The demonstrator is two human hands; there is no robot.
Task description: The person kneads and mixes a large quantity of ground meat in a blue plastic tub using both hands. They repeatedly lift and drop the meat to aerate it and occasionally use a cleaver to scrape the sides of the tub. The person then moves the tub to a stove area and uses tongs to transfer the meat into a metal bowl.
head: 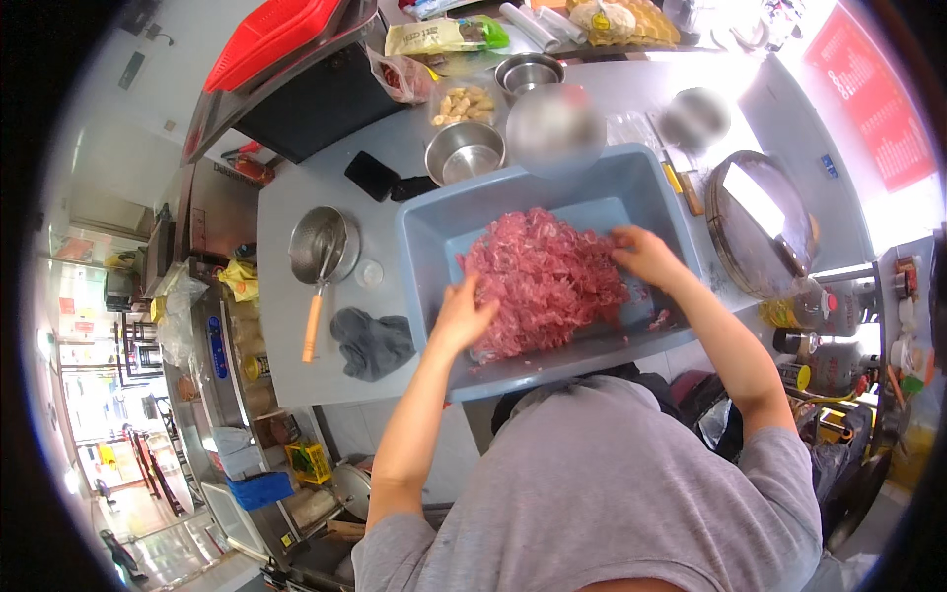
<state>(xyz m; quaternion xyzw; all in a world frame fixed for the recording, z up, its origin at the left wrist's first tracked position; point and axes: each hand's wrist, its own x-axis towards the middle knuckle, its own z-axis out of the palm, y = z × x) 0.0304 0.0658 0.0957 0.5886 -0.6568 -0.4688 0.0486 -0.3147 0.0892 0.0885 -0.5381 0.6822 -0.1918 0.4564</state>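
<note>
A heap of raw sliced red meat (544, 281) lies in a blue-grey plastic tub (510, 185) on the table before me. At the left side of the heap, my left hand (464, 314) has its thumb and fingers spread, with some fingertips against the meat. Across the heap, my right hand (647, 255) is at its right edge, fingers bent and apart, fingertips at the meat. Neither hand shows a clear grip on a piece. Small scraps of meat (658, 320) lie on the tub's floor near the right wall.
Left of the tub are a dark cloth (370, 344) and a steel pan (318, 240) with a wooden-handled utensil (314, 325). A steel bowl (466, 155) stands behind it. To the right, a cleaver (755, 200) rests on a round chopping board (721, 229), near a wooden-handled knife (691, 194).
</note>
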